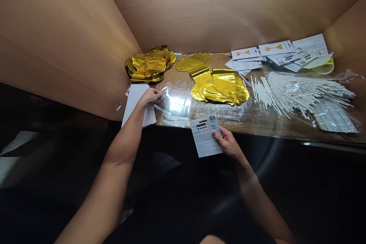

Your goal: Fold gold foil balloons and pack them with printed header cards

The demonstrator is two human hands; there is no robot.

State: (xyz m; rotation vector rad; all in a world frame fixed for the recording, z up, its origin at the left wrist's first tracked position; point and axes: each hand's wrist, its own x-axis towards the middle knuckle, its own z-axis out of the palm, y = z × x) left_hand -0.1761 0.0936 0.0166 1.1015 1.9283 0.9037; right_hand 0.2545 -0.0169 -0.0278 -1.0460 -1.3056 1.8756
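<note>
My right hand (228, 144) holds a white printed card (206, 143) in front of the bench edge, thumb on its face. The card shows small black text, a barcode and a slot at its top. At the left, my left hand (151, 95) has its fingertips pinched at the edge of a stack of clear plastic bags (178, 106), and an edge near them looks lifted. Beneath that hand and wrist lies a stack of blank white cards (133, 101). Just beyond the bags, flat gold foil balloons (224, 85) lie in a loose pile.
Another gold foil pile (150, 65) sits against the left wooden panel (94, 42). Many white sticks (297, 89) spread over the right side, partly on clear plastic. Behind them are printed cards (276, 47) with gold pictures. A wooden board (223, 11) closes the back.
</note>
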